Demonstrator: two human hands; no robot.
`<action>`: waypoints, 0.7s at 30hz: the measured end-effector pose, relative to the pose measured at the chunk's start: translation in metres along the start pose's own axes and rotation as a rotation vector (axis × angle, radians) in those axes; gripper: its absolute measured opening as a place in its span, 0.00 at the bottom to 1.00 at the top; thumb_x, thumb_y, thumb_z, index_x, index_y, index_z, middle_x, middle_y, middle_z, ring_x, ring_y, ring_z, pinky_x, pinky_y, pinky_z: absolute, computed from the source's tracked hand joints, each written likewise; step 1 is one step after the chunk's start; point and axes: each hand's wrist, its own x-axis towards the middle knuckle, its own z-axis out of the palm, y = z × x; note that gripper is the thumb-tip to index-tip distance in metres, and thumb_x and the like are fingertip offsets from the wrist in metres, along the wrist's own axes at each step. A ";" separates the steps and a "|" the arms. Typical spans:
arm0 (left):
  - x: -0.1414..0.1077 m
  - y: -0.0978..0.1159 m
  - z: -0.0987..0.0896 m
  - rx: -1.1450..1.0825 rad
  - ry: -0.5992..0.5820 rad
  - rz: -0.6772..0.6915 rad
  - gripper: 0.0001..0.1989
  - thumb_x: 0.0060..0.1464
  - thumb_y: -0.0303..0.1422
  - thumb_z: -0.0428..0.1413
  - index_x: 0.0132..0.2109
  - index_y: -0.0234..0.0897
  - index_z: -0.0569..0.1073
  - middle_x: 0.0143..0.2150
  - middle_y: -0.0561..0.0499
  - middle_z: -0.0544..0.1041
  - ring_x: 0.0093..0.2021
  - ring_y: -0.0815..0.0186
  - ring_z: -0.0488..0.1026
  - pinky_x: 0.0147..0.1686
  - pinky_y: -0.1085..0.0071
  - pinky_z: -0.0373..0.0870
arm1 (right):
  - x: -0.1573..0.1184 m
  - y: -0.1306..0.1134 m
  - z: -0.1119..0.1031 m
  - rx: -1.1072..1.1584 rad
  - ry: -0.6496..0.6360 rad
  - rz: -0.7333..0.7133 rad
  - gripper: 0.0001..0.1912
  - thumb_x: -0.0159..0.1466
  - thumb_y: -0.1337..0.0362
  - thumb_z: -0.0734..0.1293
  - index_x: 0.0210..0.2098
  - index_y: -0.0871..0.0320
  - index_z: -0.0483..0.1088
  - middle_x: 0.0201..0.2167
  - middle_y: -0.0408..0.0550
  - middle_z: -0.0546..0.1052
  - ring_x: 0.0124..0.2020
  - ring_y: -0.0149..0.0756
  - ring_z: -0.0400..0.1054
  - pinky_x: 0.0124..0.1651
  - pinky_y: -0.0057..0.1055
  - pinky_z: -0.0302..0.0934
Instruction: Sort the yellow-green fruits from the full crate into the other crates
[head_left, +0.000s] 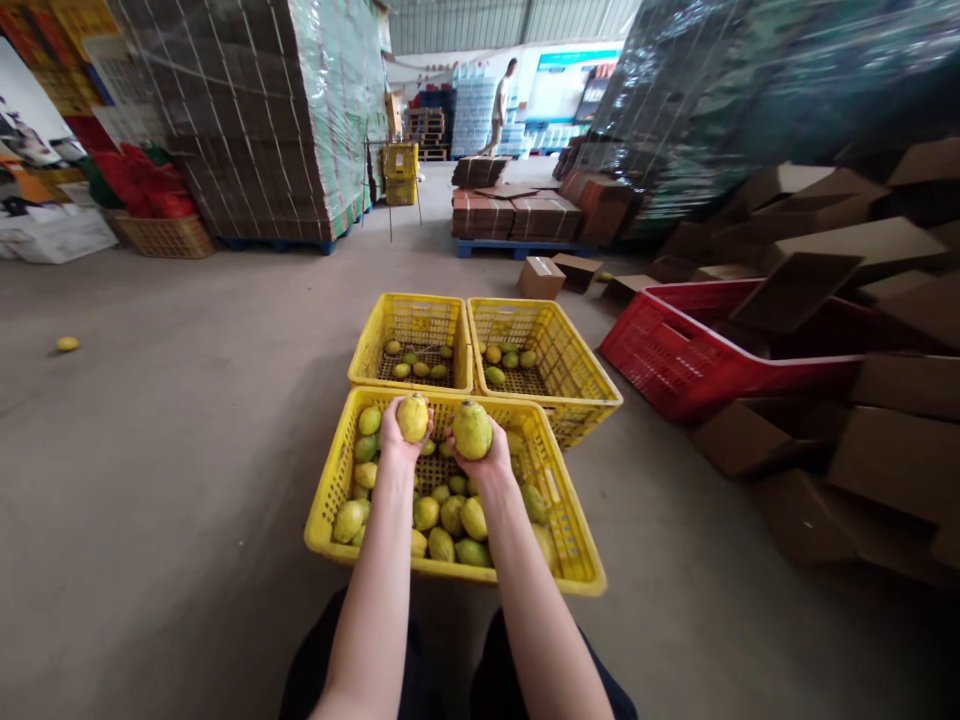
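Note:
My left hand point(401, 436) is closed around a yellowish papaya point(413, 418), raised above the near yellow crate point(324, 500). Level with it, my right hand point(489, 455) grips a larger, greener papaya point(472, 431), its stem end up. The two fruits are apart. Below my forearms the near crate holds many green and yellow papayas point(451, 515), partly hidden by my arms. Beyond it stand two more yellow crates side by side, a left one point(358, 345) and a right one point(581, 365), each with several papayas on its floor.
A red crate point(652, 350) with cardboard inside stands at right, beside heaped open cartons point(885, 450). One yellow fruit point(67, 344) lies on the floor at left. Farther off are flat cardboard stacks point(517, 215) on a blue pallet, wrapped tall stacks point(240, 120), and a walking person point(500, 105).

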 end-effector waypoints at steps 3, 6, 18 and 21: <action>0.003 -0.001 -0.003 -0.027 0.011 -0.009 0.14 0.58 0.31 0.49 0.43 0.32 0.77 0.23 0.51 0.74 0.19 0.68 0.72 0.15 0.77 0.66 | 0.002 -0.001 0.000 0.000 0.033 0.016 0.13 0.63 0.63 0.57 0.30 0.59 0.71 0.21 0.52 0.77 0.17 0.37 0.69 0.16 0.28 0.64; 0.004 -0.004 -0.005 -0.038 -0.005 -0.025 0.15 0.59 0.31 0.49 0.46 0.31 0.77 0.24 0.51 0.75 0.20 0.68 0.72 0.16 0.77 0.67 | 0.001 -0.001 0.001 0.015 0.054 0.032 0.14 0.64 0.63 0.56 0.30 0.59 0.71 0.21 0.51 0.77 0.17 0.36 0.70 0.16 0.27 0.64; 0.007 -0.010 0.001 -0.126 -0.073 0.070 0.03 0.61 0.31 0.56 0.38 0.38 0.75 0.29 0.53 0.78 0.26 0.70 0.75 0.29 0.75 0.76 | -0.013 -0.008 0.008 0.049 -0.026 -0.113 0.04 0.63 0.66 0.66 0.38 0.58 0.72 0.27 0.46 0.80 0.27 0.36 0.75 0.27 0.29 0.72; 0.009 -0.010 -0.001 -0.114 -0.132 0.069 0.07 0.62 0.32 0.55 0.37 0.34 0.75 0.30 0.49 0.78 0.28 0.68 0.77 0.32 0.72 0.78 | -0.013 -0.010 0.007 0.056 -0.040 -0.079 0.06 0.62 0.65 0.66 0.38 0.59 0.73 0.27 0.48 0.80 0.27 0.38 0.76 0.24 0.27 0.70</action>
